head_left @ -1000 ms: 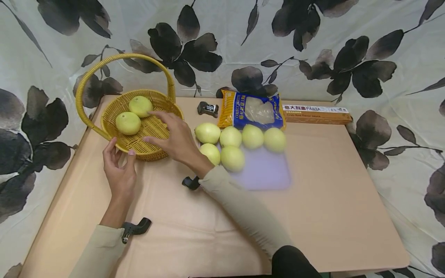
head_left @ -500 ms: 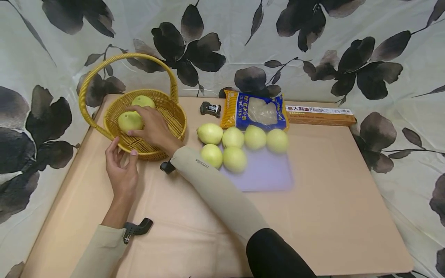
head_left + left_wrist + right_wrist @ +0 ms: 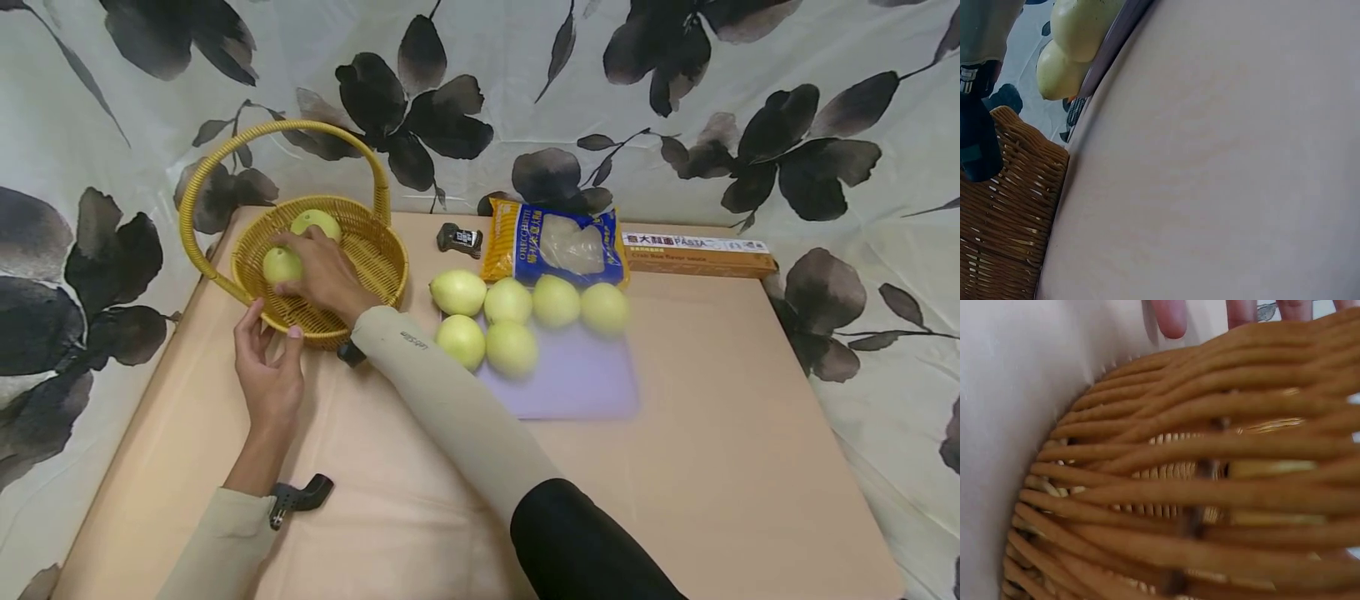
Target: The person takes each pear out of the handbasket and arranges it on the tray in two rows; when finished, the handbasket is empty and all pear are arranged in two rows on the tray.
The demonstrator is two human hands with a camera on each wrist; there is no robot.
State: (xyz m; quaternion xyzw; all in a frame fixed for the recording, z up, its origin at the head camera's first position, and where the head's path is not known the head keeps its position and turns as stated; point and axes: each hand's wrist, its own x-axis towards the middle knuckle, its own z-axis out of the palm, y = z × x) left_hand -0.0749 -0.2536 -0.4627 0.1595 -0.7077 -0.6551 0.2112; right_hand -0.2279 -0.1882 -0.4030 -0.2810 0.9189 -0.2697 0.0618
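In the head view a yellow wicker basket [image 3: 378, 258] with a tall arched handle stands at the table's left. Two round pale-green fruits lie inside it. My right hand [image 3: 326, 271] reaches in and grips the nearer fruit [image 3: 281, 265] between thumb and fingers. Behind those fingers the other fruit [image 3: 318, 223] is partly hidden. At the basket's near left side is my left hand [image 3: 272, 371], fingers loosely bent, fingertips close to or touching the outer wall. The right wrist view shows the woven wall [image 3: 1210, 450] up close, with left fingertips [image 3: 1171, 319] beyond it.
Several more pale-green fruits [image 3: 512, 350] sit on a lilac board [image 3: 577, 383] right of the basket. Behind them are a pasta bag [image 3: 558, 246], a long pasta box [image 3: 697, 254] and a small black item [image 3: 459, 240]. A floral cloth [image 3: 525, 100] hangs behind the table.
My right hand has moved left, further into the basket, and taken hold of the nearer fruit. My left hand has kept its place at the basket.
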